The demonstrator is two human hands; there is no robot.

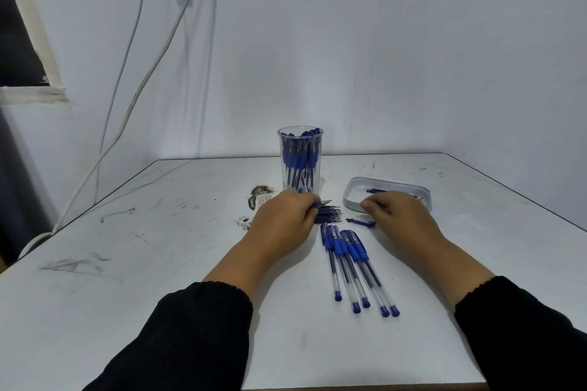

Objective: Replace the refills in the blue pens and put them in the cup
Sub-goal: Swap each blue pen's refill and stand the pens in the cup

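A clear plastic cup point(301, 165) stands at the table's middle back, filled with several blue pens. In front of it lies a pile of blue refills point(330, 215). My left hand point(284, 219) is on the pile's left side and grips a blue pen barrel whose tip pokes out to the right. My right hand point(398, 216) is at the front rim of a white tray point(355, 187), fingers curled down, and what lies under them is hidden. Several blue pens point(355, 263) lie side by side between my forearms. A loose blue cap point(360, 221) sits just beyond them.
The white table point(158, 263) is scuffed, with dark marks and scraps point(259, 194) left of the cup. The tray holds a few small pen parts. White cables point(149, 73) hang down the wall at the left. The table's right edge runs behind the tray.
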